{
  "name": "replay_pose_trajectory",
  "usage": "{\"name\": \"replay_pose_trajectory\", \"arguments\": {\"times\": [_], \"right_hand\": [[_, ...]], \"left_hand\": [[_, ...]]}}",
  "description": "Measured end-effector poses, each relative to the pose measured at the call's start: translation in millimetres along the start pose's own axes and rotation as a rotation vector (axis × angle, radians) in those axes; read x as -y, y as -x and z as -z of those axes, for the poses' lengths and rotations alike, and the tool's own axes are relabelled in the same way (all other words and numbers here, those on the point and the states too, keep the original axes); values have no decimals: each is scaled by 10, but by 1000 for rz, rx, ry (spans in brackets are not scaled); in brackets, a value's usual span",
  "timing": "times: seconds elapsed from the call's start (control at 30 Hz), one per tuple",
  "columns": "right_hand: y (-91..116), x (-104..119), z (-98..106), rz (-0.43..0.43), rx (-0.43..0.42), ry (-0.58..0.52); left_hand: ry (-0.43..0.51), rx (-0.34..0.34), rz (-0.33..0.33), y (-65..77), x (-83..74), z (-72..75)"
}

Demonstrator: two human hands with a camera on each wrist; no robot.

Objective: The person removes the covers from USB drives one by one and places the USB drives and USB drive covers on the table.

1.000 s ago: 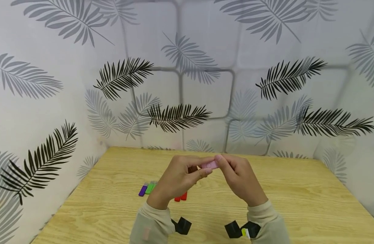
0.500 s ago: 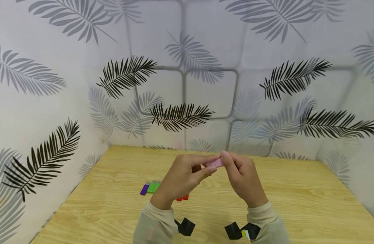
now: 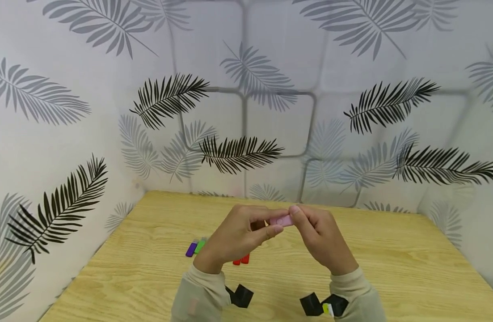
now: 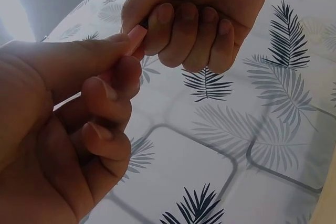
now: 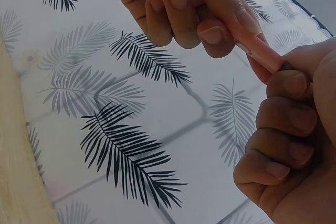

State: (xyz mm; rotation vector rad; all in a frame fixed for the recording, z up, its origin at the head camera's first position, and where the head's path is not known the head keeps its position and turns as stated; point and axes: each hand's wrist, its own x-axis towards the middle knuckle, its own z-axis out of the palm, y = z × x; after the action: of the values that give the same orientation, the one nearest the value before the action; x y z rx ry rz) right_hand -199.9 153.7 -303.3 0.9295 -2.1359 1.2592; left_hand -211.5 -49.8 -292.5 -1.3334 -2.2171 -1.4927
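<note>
A pink USB flash drive (image 3: 282,221) is held up over the table between both hands in the head view. My left hand (image 3: 238,235) pinches its body between thumb and index finger. At the drive's other end, my right hand (image 3: 322,237) grips with thumb and curled index finger, hiding that tip. In the right wrist view the pink body of the flash drive (image 5: 265,53) slants between the hands, a small dark part showing at the right fingers. From the left wrist, only a short pink stretch of the flash drive (image 4: 136,38) shows.
On the wooden table (image 3: 129,277) lie a purple flash drive (image 3: 191,249) and a green flash drive (image 3: 200,246), partly behind the left wrist. Red flash drives (image 3: 245,259) lie just right of that wrist. A leaf-patterned curtain (image 3: 270,120) stands behind the table.
Both hands keep their hold on the pink flash drive and have shifted only slightly, dipping a little since half a second ago. The head view has swung slightly left.
</note>
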Motion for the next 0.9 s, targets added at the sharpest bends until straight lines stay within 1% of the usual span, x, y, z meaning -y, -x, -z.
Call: {"name": "replay_pose_trajectory", "arguments": {"times": [0.17, 0.3, 0.37, 0.43, 0.57, 0.8, 0.9], "right_hand": [[4, -12, 21, 28, 41, -22], [6, -17, 30, 36, 47, -19], [4, -15, 27, 29, 26, -4], [0, -12, 18, 19, -5, 13], [-9, 6, -4, -32, -62, 34], [-23, 23, -34, -68, -120, 34], [-24, 17, -38, -93, -143, 37]], "left_hand": [[0, 25, -16, -3, 8, 16], [0, 23, -32, -6, 12, 23], [0, 5, -32, -12, 10, 15], [0, -22, -17, -17, -2, 0], [2, -67, 13, -24, -15, -32], [-44, -118, 27, -32, -22, -69], [-67, -125, 32, -42, -28, -88]]}}
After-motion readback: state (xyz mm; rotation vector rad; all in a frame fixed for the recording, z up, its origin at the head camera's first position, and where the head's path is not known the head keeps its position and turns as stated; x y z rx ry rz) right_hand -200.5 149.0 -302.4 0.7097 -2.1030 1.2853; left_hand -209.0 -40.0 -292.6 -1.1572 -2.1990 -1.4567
